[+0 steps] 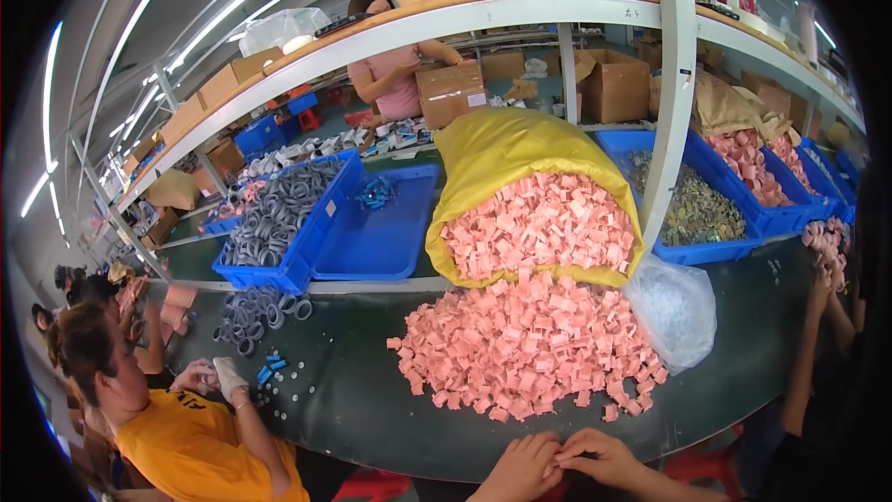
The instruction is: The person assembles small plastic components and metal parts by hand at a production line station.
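At the near edge of the dark green table, my left hand [523, 467] and my right hand [599, 456] meet with curled fingers pressed together. Whatever they pinch, if anything, is too small or hidden to name. Just beyond them spreads a heap of small pink plastic parts [520, 353]. More of these parts spill from the mouth of a yellow sack [511, 144] lying behind the heap. A few loose pink parts [610, 412] lie close to my right hand.
Left stand a blue bin of grey rings [279, 214] and a shallow blue tray [372, 251]. A clear plastic bag [683, 311] and a bin of small metallic parts [692, 204] are right. A shelf post [671, 93] rises behind. Co-workers sit on both sides.
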{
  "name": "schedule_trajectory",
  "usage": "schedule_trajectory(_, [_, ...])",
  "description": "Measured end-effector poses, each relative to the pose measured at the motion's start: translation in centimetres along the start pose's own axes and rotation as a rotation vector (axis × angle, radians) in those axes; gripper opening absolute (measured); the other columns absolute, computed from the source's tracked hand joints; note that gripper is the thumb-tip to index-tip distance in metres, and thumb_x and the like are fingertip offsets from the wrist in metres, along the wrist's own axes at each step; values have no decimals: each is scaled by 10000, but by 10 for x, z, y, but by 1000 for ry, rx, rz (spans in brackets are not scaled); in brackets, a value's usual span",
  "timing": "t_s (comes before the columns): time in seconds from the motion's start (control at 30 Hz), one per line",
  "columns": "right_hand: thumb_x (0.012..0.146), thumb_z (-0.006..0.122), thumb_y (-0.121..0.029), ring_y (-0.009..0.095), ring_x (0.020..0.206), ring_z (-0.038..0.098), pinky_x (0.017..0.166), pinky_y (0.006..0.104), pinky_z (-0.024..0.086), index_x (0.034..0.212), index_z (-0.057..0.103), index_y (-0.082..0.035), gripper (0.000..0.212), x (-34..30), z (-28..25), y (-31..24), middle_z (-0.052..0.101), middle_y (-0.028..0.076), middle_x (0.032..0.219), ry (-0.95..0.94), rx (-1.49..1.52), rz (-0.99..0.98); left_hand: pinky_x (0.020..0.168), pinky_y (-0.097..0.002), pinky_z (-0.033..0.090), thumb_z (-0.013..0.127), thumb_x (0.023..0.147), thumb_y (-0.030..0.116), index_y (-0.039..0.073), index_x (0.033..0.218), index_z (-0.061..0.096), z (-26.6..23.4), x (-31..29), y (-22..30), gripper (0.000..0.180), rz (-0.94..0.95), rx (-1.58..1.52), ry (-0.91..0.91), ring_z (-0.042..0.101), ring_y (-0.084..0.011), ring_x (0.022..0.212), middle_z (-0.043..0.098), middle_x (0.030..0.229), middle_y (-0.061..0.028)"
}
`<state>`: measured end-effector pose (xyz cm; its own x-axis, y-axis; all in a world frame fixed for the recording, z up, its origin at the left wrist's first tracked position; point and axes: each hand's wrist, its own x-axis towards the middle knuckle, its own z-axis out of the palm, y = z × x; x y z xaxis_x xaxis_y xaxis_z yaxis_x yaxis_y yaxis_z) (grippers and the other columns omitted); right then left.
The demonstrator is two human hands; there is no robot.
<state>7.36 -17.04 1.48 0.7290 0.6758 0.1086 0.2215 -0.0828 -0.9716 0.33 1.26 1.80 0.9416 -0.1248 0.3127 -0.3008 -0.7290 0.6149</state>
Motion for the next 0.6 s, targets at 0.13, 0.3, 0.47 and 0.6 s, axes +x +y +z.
schedule_trajectory(0.13, [890, 734, -104, 141, 973, 648, 858, 261, 507, 1020, 703, -28, 153, -1, -7, 16, 683, 59, 1026, -79, 109, 189, 841, -458, 464, 684, 749, 132, 41, 1088, 543, 10, -2, -1, 379, 26, -34, 109, 561, -377, 1032, 572, 1160, -186])
schedule_trajectory(0.3, [934, 700, -144, 117, 965, 650, 852, 250, 516, 1140, 649, -14, 249, 1, -10, 17, 693, 47, 1064, -175, 237, 389, 885, -465, 471, 701, 726, 103, 31, 1197, 499, 17, -4, -3, 518, 47, -41, 174, 546, -389, 1120, 531, 1242, -200])
schedule_trajectory(0.47, [925, 701, -118, 121, 914, 665, 823, 263, 535, 1087, 646, -4, 205, -3, 4, 23, 704, 66, 997, -41, 363, 381, 893, -464, 474, 703, 709, 73, 36, 1207, 499, 24, -5, -5, 540, 69, -21, 244, 541, -392, 1121, 527, 1241, -200])
schedule_trajectory(0.6, [915, 702, -99, 120, 913, 662, 817, 263, 533, 1052, 648, -2, 176, -10, 17, 37, 701, 69, 992, 48, 338, 335, 890, -464, 476, 697, 712, 50, 44, 1193, 518, 26, -7, -2, 514, 52, -31, 283, 539, -392, 1113, 531, 1225, -199])
